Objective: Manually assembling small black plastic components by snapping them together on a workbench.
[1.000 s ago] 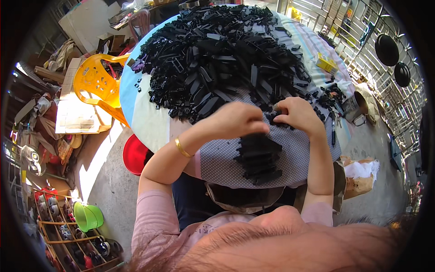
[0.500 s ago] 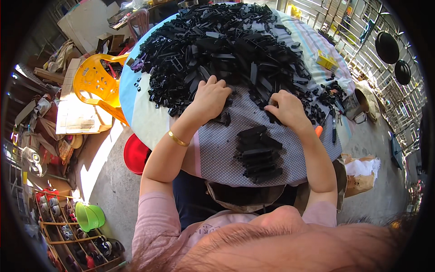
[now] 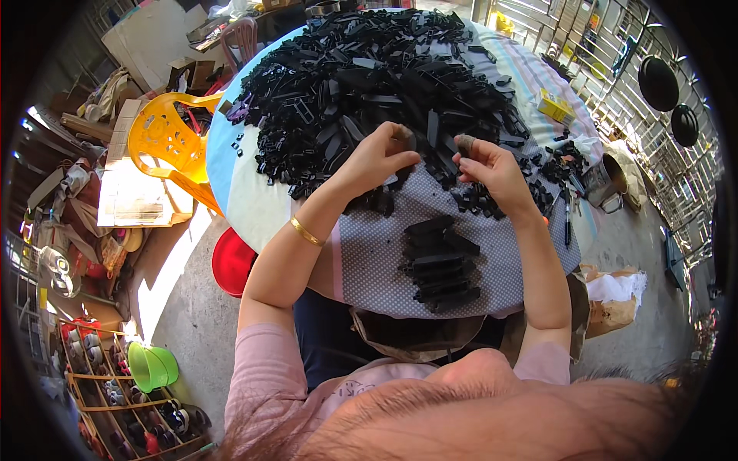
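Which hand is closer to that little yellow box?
Right: the right hand is left of the yellow box and closer to the body; the left hand is farther left, by the black pile.

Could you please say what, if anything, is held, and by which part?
I cannot tell: anything in the left hand or right hand would blend into the angular black plastic pieces.

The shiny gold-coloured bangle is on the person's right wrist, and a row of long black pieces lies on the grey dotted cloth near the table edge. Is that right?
Not quite: the head view shows the shiny gold-coloured bangle on the person's left wrist. The row of long black pieces does lie on the grey dotted cloth near the table edge.
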A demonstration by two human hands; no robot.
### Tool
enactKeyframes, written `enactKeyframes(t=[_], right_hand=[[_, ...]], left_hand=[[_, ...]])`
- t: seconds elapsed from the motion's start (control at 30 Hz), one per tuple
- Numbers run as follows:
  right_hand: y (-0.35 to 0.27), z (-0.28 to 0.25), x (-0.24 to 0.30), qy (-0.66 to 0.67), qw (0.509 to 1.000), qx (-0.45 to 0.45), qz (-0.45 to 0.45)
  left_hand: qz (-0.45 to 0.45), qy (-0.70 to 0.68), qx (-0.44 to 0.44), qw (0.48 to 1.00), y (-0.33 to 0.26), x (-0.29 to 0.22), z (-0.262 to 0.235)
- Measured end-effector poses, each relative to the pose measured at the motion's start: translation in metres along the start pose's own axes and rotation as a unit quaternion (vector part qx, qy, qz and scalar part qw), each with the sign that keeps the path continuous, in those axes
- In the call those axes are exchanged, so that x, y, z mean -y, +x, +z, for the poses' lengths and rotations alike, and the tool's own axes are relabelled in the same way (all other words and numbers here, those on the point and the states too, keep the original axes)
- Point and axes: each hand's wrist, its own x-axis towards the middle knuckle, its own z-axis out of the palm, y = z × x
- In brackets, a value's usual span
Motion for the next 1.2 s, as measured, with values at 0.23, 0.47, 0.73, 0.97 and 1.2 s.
enactKeyframes(t=[0.23,0.47,0.73,0.97,1.2], right_hand=[[-0.01,0.008,0.01,-0.045,0.998,-0.001,-0.047],[-0.012,0.013,0.002,-0.089,0.986,-0.043,-0.133],[-0.011,0.022,-0.004,-0.321,0.908,-0.037,-0.266],[-0.017,0.02,-0.005,-0.456,0.876,-0.039,-0.153],[-0.012,0.015,0.001,-0.368,0.916,0.011,-0.159]], left_hand=[[-0.086,-0.375,0.149,0.911,-0.003,0.003,0.006],[-0.078,-0.189,0.028,0.978,-0.011,-0.007,0.028],[-0.12,-0.375,0.039,0.918,-0.016,0.003,0.04],[-0.032,-0.253,0.005,0.967,-0.023,-0.005,0.052],[0.196,0.035,0.002,0.98,-0.025,-0.005,0.052]])
